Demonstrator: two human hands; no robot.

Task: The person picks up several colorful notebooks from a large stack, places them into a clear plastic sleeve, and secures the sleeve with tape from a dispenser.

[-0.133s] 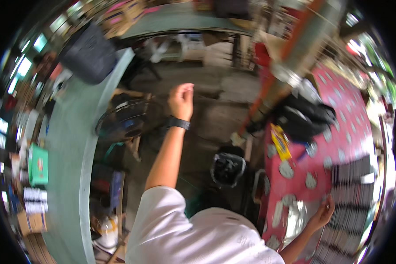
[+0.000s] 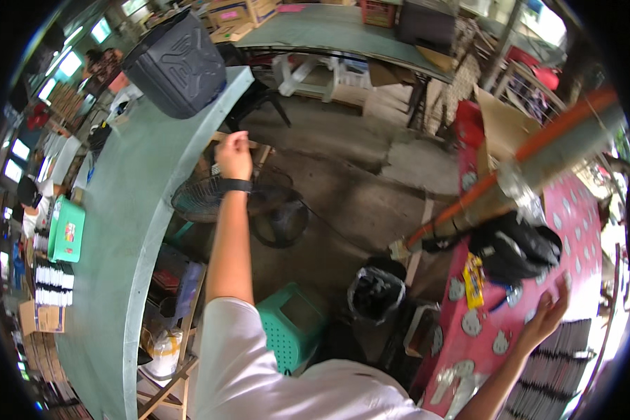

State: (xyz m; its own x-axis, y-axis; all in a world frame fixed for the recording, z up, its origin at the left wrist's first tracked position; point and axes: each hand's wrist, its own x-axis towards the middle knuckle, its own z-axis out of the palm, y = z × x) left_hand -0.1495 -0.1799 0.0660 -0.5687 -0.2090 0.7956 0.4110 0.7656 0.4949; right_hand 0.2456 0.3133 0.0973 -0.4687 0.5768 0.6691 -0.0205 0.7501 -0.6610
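No readable text; print on yellow packet (image 2: 473, 283) too small.

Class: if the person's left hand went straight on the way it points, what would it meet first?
Along the left hand's line, the black chair by the green table seems first, though depth is unclear.

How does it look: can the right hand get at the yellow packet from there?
Probably yes: the right hand looks empty, and nothing tall stands between it and the yellow packet on the pink cloth. The black bag beside the packet leaves it largely uncovered.
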